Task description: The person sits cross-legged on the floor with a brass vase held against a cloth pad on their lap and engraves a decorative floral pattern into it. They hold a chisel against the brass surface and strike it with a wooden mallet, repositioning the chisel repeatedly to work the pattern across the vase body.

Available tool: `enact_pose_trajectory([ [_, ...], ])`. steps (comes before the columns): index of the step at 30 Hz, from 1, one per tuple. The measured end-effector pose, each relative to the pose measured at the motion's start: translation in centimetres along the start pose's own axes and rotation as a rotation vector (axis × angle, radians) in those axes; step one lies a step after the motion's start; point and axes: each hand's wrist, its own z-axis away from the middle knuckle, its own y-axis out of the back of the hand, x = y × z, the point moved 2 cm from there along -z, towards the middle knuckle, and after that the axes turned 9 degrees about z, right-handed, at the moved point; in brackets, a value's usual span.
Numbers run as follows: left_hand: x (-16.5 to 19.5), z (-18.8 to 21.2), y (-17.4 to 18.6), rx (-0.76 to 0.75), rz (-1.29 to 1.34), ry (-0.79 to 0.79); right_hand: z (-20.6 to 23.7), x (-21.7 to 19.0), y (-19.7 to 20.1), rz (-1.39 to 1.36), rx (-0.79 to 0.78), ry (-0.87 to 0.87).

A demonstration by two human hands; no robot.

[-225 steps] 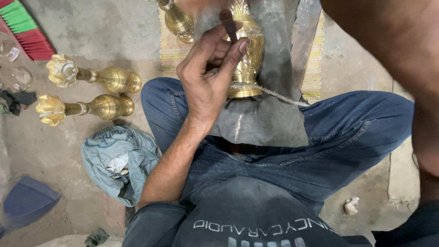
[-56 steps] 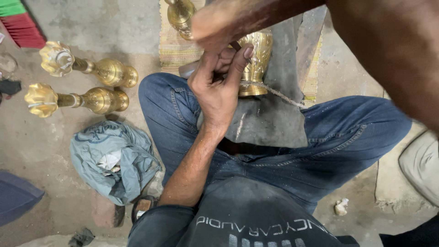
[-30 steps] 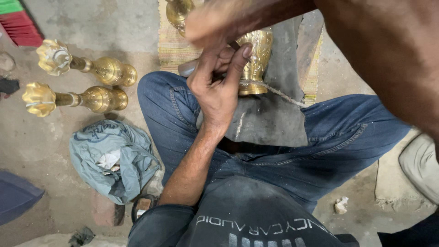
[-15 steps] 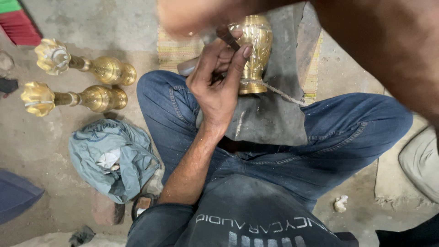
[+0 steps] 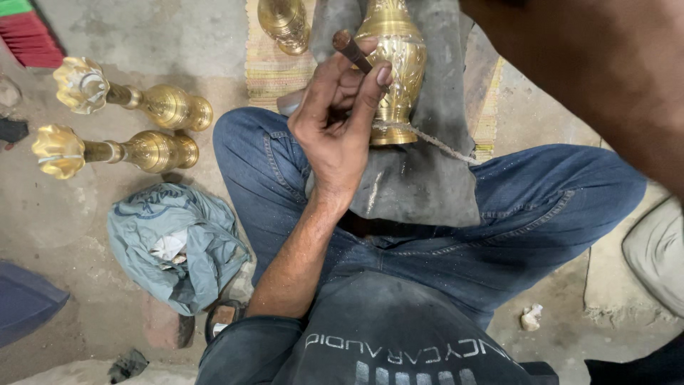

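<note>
Your right arm, half a second ago crossing frame top, now lying along right edge, hand out of view. Your left hand [image 5: 340,121] curling tight around dark chisel-like tool [image 5: 352,50], tip pressing against brass vase [image 5: 394,68] (engraved, lying on grey cloth [image 5: 420,178] over your lap). Cord [image 5: 434,140] circling vase base. Two brass stands [image 5: 125,128] lying on floor at left, crumpled blue rag [image 5: 178,242] below them.

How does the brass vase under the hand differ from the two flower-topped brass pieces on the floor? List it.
The brass vase rests on dark cloth in the lap, left hand touching it; the flower-topped pieces lie untouched on bare floor. The vase is broad-bodied; the pieces are slim-necked with petal-shaped ends. Both are shiny golden metal.
</note>
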Motion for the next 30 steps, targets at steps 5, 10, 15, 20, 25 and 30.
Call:
enact_pose_trajectory([
  [5, 0.6, 0.0, -0.1, -0.034, -0.06, 0.033, 0.0, 0.0, 0.1, 0.001, 0.002, -0.002],
  [10, 1.0, -0.6, -0.3, -0.007, -0.12, -0.027, 0.0, -0.1, 0.0, 0.0, 0.005, 0.005],
  [15, 1.1, -0.2, -0.2, -0.024, -0.018, 0.03, 0.1, -0.1, 0.1, 0.004, 0.008, 0.015],
  [20, 0.7, -0.1, -0.2, -0.003, -0.027, 0.0, 0.1, -0.2, 0.1, -0.001, 0.001, 0.01],
  [25, 0.4, 0.0, -0.2, 0.004, -0.078, 0.008, 0.1, -0.4, -0.1, 0.001, -0.005, 0.011],
  [30, 0.3, 0.1, -0.2, 0.019, -0.093, -0.042, 0.1, -0.6, -0.2, 0.006, -0.009, 0.02],
])
